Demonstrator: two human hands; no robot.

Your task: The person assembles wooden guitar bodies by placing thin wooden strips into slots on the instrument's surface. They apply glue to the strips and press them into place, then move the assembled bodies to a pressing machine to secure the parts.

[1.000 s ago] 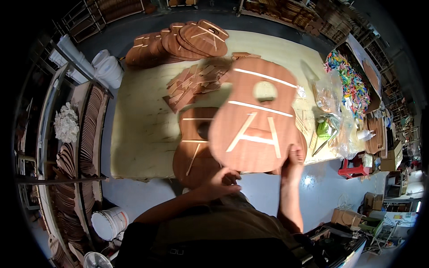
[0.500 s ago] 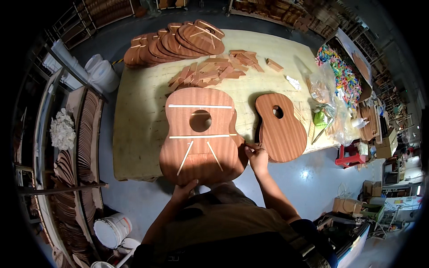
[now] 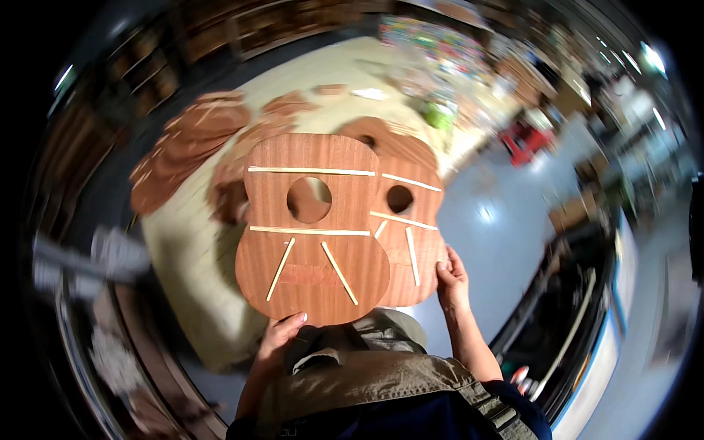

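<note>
Left hand (image 3: 282, 334) grips the front guitar top (image 3: 312, 235) at its lower edge; right hand (image 3: 451, 275) grips the rear top (image 3: 411, 235). Support edges only, sparing the braces (image 3: 311, 171).

Honestly not much packaging around here. Far end of the workbench there's a heap of multicoloured bags or wrappers (image 3: 440, 37), all bright mixed colours, too blurry to tell apart. Down on the floor to the right sits a brown cardboard box (image 3: 572, 213), and a red crate-like thing (image 3: 524, 139) near the bench corner. No signs, labels or screens I can make out.
</note>
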